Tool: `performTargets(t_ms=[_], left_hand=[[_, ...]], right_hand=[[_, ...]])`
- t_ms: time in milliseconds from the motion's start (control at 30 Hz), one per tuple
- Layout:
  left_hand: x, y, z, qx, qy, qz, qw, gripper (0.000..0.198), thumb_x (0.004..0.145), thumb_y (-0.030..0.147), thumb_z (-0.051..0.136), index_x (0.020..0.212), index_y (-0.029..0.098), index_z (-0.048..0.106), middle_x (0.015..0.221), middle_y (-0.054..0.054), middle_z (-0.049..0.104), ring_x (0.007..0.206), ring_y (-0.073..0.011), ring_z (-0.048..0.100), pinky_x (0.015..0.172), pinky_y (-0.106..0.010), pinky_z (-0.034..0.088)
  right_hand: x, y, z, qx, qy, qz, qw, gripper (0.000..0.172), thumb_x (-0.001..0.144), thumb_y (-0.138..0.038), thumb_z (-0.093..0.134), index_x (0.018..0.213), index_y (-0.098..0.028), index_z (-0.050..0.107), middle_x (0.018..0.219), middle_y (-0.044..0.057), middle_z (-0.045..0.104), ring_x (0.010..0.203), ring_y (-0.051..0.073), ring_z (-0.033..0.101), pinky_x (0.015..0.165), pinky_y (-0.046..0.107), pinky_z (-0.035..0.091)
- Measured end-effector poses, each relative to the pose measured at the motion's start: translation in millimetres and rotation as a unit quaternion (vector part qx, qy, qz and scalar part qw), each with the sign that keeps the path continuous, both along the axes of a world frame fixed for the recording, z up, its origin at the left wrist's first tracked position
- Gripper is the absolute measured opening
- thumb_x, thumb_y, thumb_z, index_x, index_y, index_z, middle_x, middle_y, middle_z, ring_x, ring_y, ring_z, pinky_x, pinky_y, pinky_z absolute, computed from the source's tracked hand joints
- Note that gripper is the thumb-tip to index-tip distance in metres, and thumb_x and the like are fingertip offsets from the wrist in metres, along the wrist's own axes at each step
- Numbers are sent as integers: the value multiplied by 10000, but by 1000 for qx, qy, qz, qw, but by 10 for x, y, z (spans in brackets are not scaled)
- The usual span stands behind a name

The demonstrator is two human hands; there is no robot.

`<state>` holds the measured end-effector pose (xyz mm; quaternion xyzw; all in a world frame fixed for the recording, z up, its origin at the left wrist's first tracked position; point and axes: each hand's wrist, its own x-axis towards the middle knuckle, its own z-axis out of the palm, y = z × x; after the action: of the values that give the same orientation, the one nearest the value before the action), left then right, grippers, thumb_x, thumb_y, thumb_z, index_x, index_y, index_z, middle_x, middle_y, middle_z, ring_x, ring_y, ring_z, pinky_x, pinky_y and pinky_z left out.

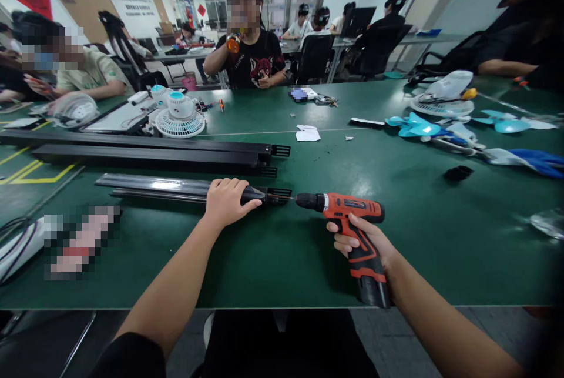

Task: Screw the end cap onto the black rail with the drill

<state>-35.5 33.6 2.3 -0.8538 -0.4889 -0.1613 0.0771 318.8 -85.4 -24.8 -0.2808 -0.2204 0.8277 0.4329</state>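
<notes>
The black rail (187,186) lies under the left hand (227,201), apparently gripped.

And there it is, a bright gloss thrown off the smooth black bar (152,183), metal by its look; a duller sheen is carried by the long black rails (145,154). The drill (356,207) is cased in satin orange-red and black plastic, fronted by a matt black chuck (308,201). Light is spread softly across the smooth green bench (273,266)! Glossy turquoise plastic is shown by the fan blades (416,125), matt paper by the white scrap (307,133).
</notes>
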Motion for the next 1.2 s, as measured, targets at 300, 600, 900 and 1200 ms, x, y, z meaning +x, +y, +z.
performTargets(t_ms=[300, 600, 900, 1200], left_hand=[[-3, 10, -21, 11, 0, -2, 1000, 599, 961, 750, 457, 1141, 236, 707, 1050, -102, 748, 987, -325, 654, 958, -491, 411], [-2, 11, -19, 15, 4, -1, 1000, 563, 958, 728, 494, 1129, 235, 704, 1052, -104, 746, 990, -330, 657, 961, -496, 411], [3, 12, -28, 10, 1, -1, 1000, 573, 958, 735, 484, 1149, 241, 703, 1068, -104, 745, 1004, -329, 651, 974, -501, 408], [7, 4, -9, 9, 4, 1, 1000, 549, 956, 725, 495, 1124, 242, 694, 1047, -96, 744, 998, -330, 653, 960, -486, 408]], right_hand=[[-29, 9, -17, 1, -1, -23, 1000, 286, 869, -404, 759, 946, -142, 678, 812, 29, 606, 495, 61, 305, 526, 222, 474], [-11, 6, -14, 3, -11, -4, 1000, 317, 876, -444, 751, 952, -149, 667, 724, 15, 574, 502, 92, 348, 513, 236, 492], [-22, 4, -3, 9, -18, -17, 1000, 284, 888, -427, 734, 975, -165, 667, 718, 9, 567, 488, 98, 316, 502, 249, 502], [-38, 8, -32, 2, -2, -34, 999, 300, 861, -409, 780, 956, -144, 677, 864, 36, 619, 480, 49, 301, 526, 210, 521]])
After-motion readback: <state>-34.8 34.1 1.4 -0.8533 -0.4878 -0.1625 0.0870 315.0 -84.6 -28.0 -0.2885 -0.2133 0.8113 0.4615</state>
